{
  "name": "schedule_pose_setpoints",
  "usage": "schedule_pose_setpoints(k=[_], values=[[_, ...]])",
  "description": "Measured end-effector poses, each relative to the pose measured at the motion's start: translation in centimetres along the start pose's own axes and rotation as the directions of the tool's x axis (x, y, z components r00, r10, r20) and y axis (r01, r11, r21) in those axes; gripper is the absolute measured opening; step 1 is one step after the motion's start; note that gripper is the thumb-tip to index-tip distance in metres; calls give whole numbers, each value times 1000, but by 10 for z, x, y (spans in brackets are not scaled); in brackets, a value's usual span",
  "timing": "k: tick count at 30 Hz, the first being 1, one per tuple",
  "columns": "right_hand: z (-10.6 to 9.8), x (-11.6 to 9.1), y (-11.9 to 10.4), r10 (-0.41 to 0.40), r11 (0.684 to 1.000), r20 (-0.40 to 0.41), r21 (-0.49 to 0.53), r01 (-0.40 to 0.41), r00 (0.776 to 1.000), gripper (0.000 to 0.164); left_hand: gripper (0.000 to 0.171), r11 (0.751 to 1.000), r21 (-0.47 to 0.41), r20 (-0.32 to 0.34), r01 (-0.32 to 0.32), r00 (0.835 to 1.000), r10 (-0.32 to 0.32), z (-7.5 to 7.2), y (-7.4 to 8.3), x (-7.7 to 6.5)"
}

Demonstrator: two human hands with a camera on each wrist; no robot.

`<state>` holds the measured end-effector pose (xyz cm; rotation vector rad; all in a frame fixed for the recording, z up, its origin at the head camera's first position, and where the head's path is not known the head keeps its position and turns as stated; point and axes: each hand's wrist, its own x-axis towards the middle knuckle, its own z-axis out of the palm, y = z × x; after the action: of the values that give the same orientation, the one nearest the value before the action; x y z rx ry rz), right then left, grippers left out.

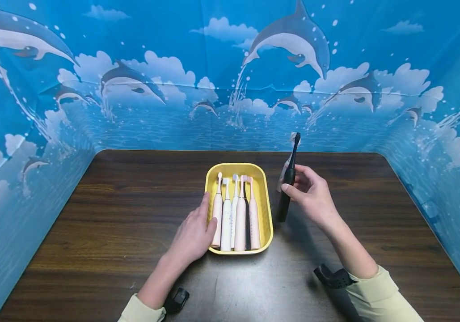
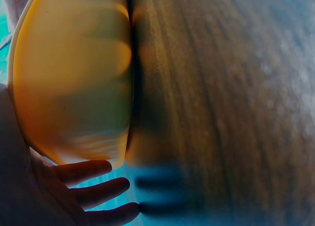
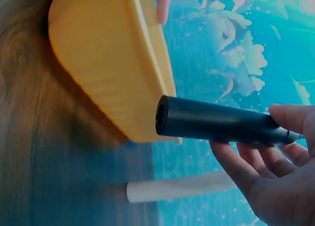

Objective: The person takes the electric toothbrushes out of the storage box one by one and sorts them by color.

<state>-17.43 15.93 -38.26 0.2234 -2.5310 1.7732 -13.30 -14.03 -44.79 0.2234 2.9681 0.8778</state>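
Left hand (image 1: 193,233) straight-fingered against yellow tray (image 1: 263,197), right hand (image 1: 315,197) gripping black toothbrush (image 1: 284,205), white toothbrush (image 1: 226,226) bearing unreadable marks

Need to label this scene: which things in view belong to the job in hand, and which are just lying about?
Likely job things:
black toothbrush, held in the right hand
yellow tray, touched by the left hand
toothbrushes in the tray
pale toothbrush beside the tray

Just surroundings:
dark wooden table
dolphin backdrop
black wrist devices
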Motion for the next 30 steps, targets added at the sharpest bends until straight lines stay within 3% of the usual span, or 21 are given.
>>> schedule_pose_setpoints(k=[9, 17, 22, 30], values=[[-11, 1, 16, -35, 994, -100, -107, 24, 994, 47, 73, 1000, -5, 6, 7, 1000, -7, 0, 2, 0], [-25, 6, 34, -69, 984, -222, -173, 31, 973, 48, 73, 1000, -4, 5, 9, 1000, -9, 0, 2, 0], [-35, 12, 48, -55, 982, -318, -191, -7, 947, 46, 73, 1000, -10, 7, 11, 1000, -11, 0, 1, 0], [-48, 17, 67, -64, 980, -469, -198, -34, 881, 44, 74, 1000, -12, 12, 17, 1000, -16, 0, 2, 1]])
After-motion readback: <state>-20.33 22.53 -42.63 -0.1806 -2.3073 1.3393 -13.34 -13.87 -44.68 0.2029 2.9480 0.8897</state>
